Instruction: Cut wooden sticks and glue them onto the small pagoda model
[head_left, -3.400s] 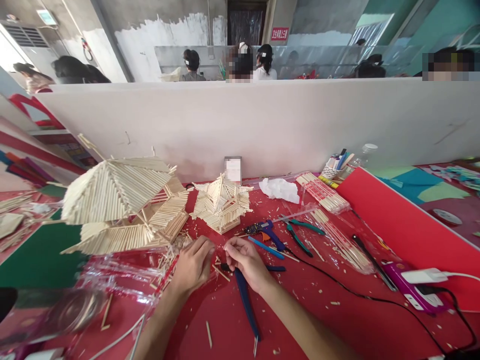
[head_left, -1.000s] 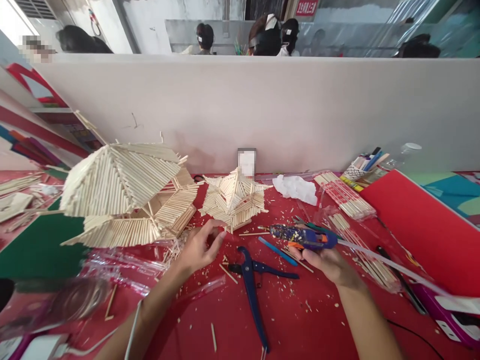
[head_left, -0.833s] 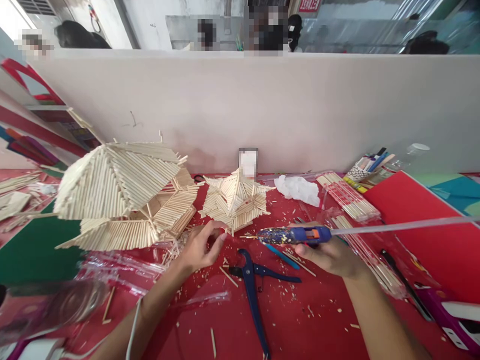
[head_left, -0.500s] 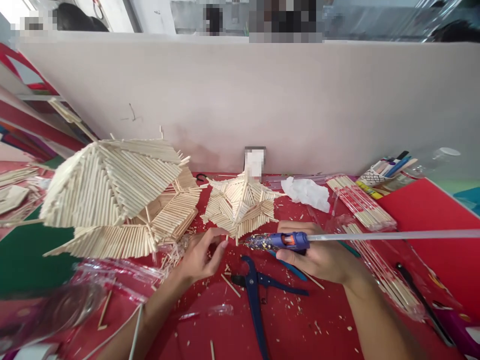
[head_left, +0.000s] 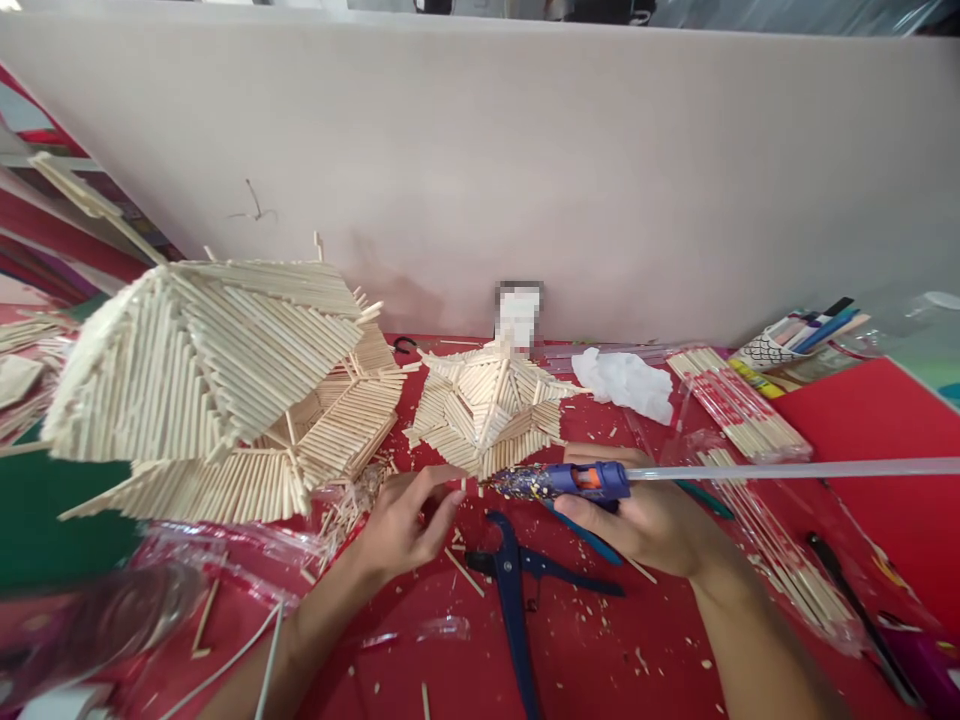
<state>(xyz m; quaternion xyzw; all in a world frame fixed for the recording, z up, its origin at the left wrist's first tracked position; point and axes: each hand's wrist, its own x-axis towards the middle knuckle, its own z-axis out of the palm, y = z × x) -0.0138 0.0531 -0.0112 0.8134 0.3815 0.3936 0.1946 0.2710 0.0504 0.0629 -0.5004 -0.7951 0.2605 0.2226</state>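
Note:
My right hand [head_left: 645, 520] grips a blue glue gun [head_left: 562, 481] lying sideways, with a long clear glue stick [head_left: 787, 469] trailing to the right. Its nozzle points left at my left hand [head_left: 405, 520], whose fingers pinch a tiny wooden stick piece [head_left: 459, 491] just in front of a small stick-built pagoda model [head_left: 491, 408]. Blue cutters [head_left: 514, 590] lie on the red table [head_left: 600, 650] below both hands.
A large stick-built roof model [head_left: 210, 380] stands at left. Crumpled white tissue [head_left: 622, 380], packs of sticks [head_left: 739, 410], a pen holder [head_left: 787, 345] and clear wrappers [head_left: 225, 550] lie around. A beige partition [head_left: 480, 170] backs the table.
My right hand picked up the glue gun and swung its nozzle left toward my left hand's pinch. The view tilted down and moved closer.

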